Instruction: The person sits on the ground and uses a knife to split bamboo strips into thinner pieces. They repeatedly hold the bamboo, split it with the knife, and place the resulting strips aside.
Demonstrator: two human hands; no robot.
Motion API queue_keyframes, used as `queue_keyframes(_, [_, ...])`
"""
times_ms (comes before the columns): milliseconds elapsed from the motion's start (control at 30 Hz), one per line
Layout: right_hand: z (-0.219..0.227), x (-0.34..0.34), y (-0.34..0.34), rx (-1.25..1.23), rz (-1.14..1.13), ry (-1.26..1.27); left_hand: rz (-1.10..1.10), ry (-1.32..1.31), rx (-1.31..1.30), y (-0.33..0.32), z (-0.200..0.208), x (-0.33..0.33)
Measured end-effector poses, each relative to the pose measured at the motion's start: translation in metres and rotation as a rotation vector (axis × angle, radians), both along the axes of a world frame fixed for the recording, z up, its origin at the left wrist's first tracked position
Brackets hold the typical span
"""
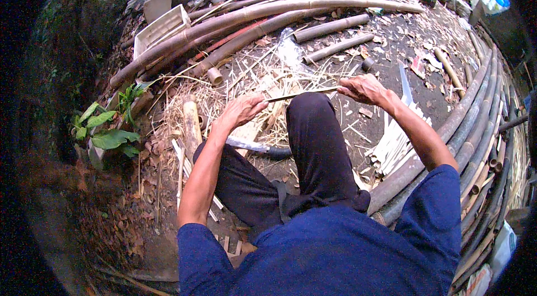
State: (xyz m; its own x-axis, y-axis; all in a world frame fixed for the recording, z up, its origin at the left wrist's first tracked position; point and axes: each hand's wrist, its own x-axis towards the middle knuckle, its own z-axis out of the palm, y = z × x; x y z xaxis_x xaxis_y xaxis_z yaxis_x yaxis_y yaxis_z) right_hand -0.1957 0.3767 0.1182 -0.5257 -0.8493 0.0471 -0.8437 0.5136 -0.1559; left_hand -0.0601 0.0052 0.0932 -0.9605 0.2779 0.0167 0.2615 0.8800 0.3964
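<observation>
A thin, dark-edged bamboo strip [279, 97] spans the gap between my hands, at the top of my raised right knee. My left hand [245, 110] is closed round its left end, and my right hand [362, 89] grips the other end. Below the strip, a big knife [249, 144] with a pale blade and black handle lies between my legs, partly hidden by them. Pale shavings [251, 80] litter the ground just beyond my hands. A bundle of pale split strips [394, 148] lies beneath my right forearm.
Long bamboo poles [251, 13] cross the far side, with shorter cut pieces [335, 27] in front. More poles [464, 122] curve along my right. A bluish blade [405, 84] lies past my right wrist. At left are a cream crate [162, 30] and a leafy plant [112, 128].
</observation>
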Motion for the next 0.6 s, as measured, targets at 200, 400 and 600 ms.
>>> queue_keyframes(200, [0.001, -0.004, -0.002, -0.027, -0.021, 0.060, 0.019, -0.033, 0.003, -0.005, -0.001, -0.001])
queue_keyframes(400, [-0.018, 0.014, 0.004, 0.064, -0.235, 0.085, 0.370, 0.027, -0.220, 0.034, -0.004, 0.017])
queue_keyframes(600, [-0.025, 0.041, 0.003, 0.045, -0.436, 0.133, 0.475, 0.144, -0.228, 0.051, -0.035, 0.024])
